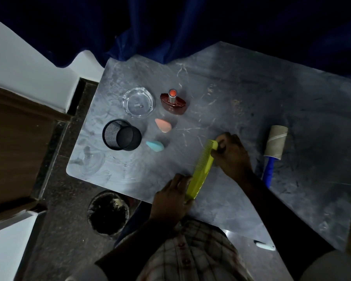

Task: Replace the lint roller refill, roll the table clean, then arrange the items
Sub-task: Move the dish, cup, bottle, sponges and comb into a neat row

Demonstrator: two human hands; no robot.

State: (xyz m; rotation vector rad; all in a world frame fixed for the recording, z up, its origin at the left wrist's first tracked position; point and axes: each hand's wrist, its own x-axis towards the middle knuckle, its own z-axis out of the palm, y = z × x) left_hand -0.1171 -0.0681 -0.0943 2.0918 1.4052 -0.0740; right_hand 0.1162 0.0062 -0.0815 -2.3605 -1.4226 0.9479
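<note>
Left hand (171, 196): fingers pinching near end of yellow-green comb (201, 171). Right hand (232, 152): fingers pinching far end. Lint roller (273, 151), blue handle: on grey desk (241, 94), right of comb.

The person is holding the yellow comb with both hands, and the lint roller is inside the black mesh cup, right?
Not quite. Both hands do hold the yellow comb, but the head view shows the lint roller lying on the table, far from the black mesh cup.

checked shirt (193, 252), front buttons, bare forearms
</note>
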